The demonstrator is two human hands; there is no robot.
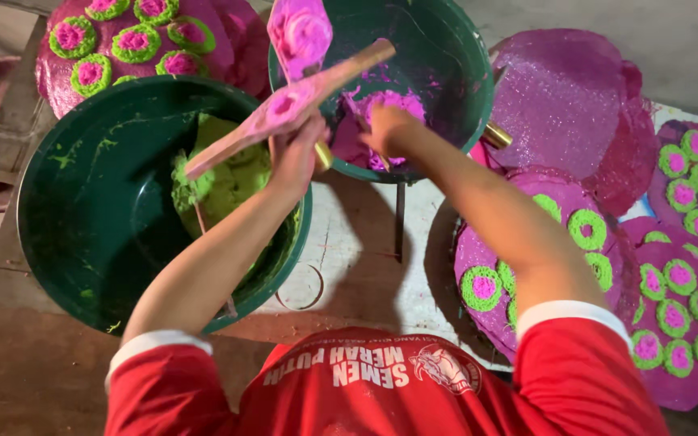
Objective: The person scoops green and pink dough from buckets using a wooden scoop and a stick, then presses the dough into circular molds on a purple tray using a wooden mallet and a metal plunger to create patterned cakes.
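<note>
Between the two dark green plastic basins, your left hand (296, 153) is clenched in a full grip around a flat wooden press (288, 103) smeared with pink dough, holding it tilted above the gap between them. Your right hand (385, 125) reaches into the far green basin (446, 56) and rests on the lump of pink dough (381, 109) at its bottom; its fingers curl into the dough, but you cannot tell whether they grasp any.

Close by on your left, the near green basin (82, 202) holds a heap of green dough (220, 173), and its rim sits directly under your left forearm. Ahead on the left, a round pink sheet (228, 32) carries green-ringed pink rosettes (133, 42). To your right, more round pink sheets with green-ringed rosettes (583, 230) overlap across the pale tabletop (349, 242), crowding the space beside your right arm. Farther back lies a plain glittery pink sheet (563, 101). A brass-coloured cylinder (496, 136) pokes out beside the far basin.
</note>
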